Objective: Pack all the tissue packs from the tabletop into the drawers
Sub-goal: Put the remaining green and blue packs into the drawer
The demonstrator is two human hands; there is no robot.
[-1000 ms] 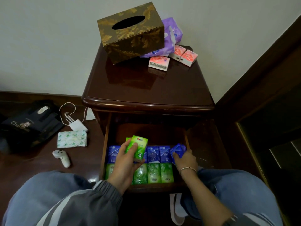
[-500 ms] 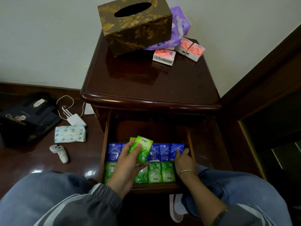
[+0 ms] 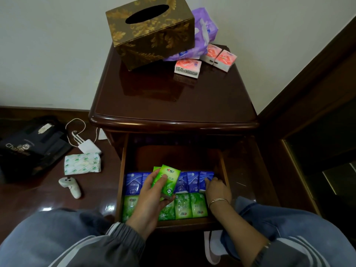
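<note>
stowing was the step in hand: the left hand (image 3: 152,191) gripped two green packs (image 3: 166,182), fanned one behind the other, above the middle of the open drawer (image 3: 173,224), over the seam between the blue row (image 3: 133,183) and the green row (image 3: 189,206) that lay along the front edge. the right hand (image 3: 216,189) had its fingers laid against the last blue pack at the right end of that row, pressing rather than gripping as far as could be seen, probably to steady it. the next move looked to call for a slot for the held pair. both rows seemed tight from the left wall across, with only a narrow strip free by the right wall, while the back half of the drawer floor lay bare. that was the easier room, though the front edge of the worktop (image 3: 173,103) overhung it, so the hand would need to go in low and level. the job was not done: three pink packs (image 3: 187,67) and a purple pack (image 3: 204,31) sat at the far right corner of the worktop, just beside the tissue box (image 3: 152,33) at the far edge.
</note>
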